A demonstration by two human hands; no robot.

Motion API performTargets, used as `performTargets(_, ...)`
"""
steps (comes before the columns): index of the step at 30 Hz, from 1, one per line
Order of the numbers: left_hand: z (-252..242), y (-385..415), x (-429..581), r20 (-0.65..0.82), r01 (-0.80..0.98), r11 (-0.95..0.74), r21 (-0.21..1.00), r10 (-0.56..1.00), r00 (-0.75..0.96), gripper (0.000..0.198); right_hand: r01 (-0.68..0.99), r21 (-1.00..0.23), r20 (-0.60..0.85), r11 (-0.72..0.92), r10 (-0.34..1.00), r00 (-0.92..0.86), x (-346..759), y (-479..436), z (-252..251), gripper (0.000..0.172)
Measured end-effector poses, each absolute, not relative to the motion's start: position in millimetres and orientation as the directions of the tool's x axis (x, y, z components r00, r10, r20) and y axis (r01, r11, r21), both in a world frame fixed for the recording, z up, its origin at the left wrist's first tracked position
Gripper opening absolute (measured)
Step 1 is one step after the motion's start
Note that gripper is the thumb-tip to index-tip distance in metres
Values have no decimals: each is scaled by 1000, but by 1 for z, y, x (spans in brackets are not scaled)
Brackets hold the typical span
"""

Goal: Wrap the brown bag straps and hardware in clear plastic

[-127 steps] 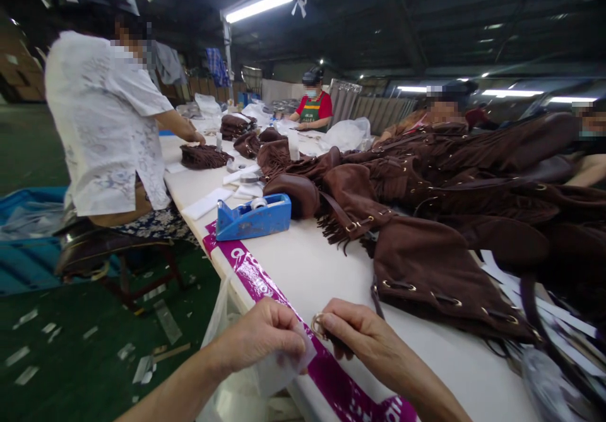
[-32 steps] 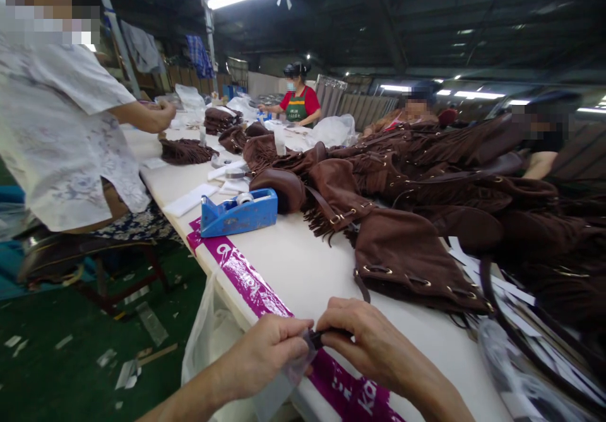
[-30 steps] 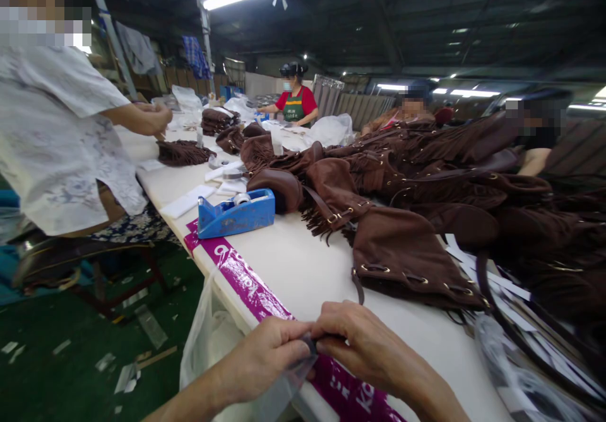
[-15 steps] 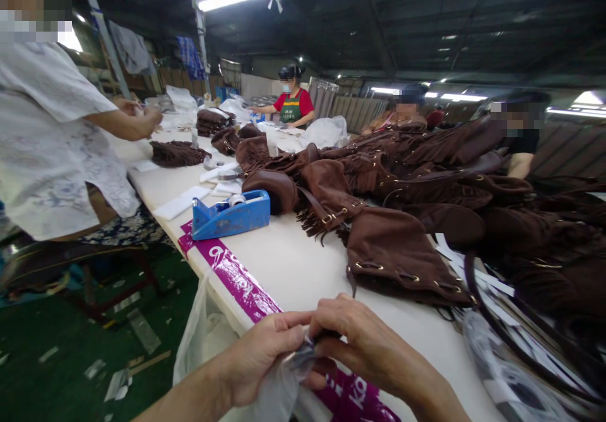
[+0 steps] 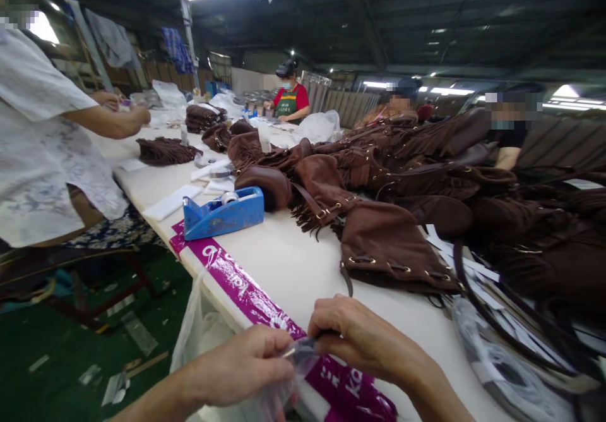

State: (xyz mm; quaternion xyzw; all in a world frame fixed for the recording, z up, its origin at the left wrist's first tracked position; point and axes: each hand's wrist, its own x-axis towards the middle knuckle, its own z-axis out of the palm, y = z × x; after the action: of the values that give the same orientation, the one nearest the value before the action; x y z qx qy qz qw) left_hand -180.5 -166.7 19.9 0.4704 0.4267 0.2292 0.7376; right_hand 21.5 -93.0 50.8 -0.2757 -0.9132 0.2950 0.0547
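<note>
Near the table's front edge, my left hand (image 5: pixel 241 365) is closed on a clear plastic bag (image 5: pixel 299 354), pinching it between thumb and fingers. My right hand (image 5: pixel 362 340) pinches the bag's other side. A small dark item shows at the right fingertips, too covered to name. Just beyond my hands lies a brown drawstring bag (image 5: pixel 383 245) with gold eyelets. Purple printed tape (image 5: pixel 246 289) runs along the table edge under my hands.
A blue tape dispenser (image 5: pixel 225 217) stands at the table's left edge. Brown fringed bags (image 5: pixel 426 175) are heaped across the right side. Wrapped straps (image 5: pixel 497 365) lie at lower right. A co-worker in a white shirt (image 5: pixel 52 138) stands at left; several others work farther back.
My hands have moved slightly apart, the left one shifting left, with more of the clear plastic showing between them. The view has turned a little to the right.
</note>
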Motion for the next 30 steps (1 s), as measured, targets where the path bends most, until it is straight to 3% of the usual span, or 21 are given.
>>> performTargets(2,19,-167,-178,-438,60,468,882,766,471,18,491,-578,-48,652,574,-818,26,-93,52,12)
performTargets(5,17,-165,-174,-421,26,455,890,799,429,24,531,-599,-20,599,651,-758,43,-89,56,36)
performTargets(6,17,-165,-174,-421,12,465,885,790,446,25,548,-596,-27,587,667,-744,49,-88,57,36)
performTargets(11,12,-166,-171,-439,-48,548,835,716,543,29,588,-586,-133,557,650,-749,62,-79,63,9)
performTargets(19,7,-161,-153,-418,-85,562,822,700,579,41,591,-609,-174,529,638,-751,53,-66,71,7)
performTargets(30,-3,-149,-127,-398,-153,554,818,738,544,52,591,-711,-357,381,528,-770,51,-44,61,11)
